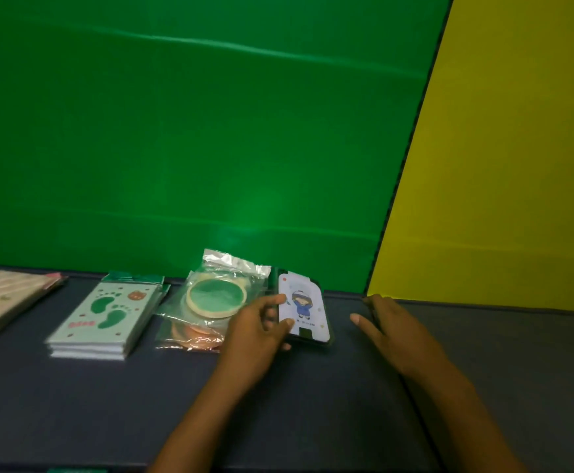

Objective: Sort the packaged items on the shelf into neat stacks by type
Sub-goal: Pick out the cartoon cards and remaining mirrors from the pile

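On the dark shelf (pixel 313 404) lie packaged items in a row. A stack of cartoon-girl card packs (pixel 308 310) sits right of centre; my left hand (pixel 258 327) touches its left edge with thumb and fingertips. My right hand (pixel 389 324) hovers open to the right of that stack, fingers spread, holding nothing. Left of the cards, clear bags of round green and orange discs (pixel 210 298) overlap in a loose pile. Further left stands a neat stack of footprint-print packs (pixel 108 319), and at the far left a striped beige pack (pixel 2 302).
A green back wall (pixel 193 131) and a yellow side panel (pixel 500 165) close the shelf behind and at the right. Bare shelf surface lies in front of the items and to the right of my right hand.
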